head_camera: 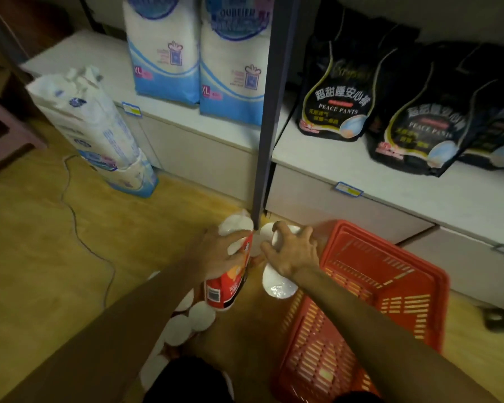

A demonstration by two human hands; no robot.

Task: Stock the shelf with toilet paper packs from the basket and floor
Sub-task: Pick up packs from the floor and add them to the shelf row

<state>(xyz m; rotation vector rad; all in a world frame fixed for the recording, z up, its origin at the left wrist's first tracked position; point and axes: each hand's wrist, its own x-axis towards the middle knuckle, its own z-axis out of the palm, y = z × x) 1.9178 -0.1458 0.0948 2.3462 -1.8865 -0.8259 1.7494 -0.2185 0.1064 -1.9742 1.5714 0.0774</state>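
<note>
Blue-white packs cut off by top edge; shelf labels unreadable.

A single head-worn wide-angle camera looks forward and steeply down from above the person's own forearms, which enter from the bottom edge. It faces the low shelf across the upper frame, with the wooden floor and the red basket close below. Straight edges bow toward the borders.

Two blue-white packs, three black packs perhaps, one red basket.
</note>
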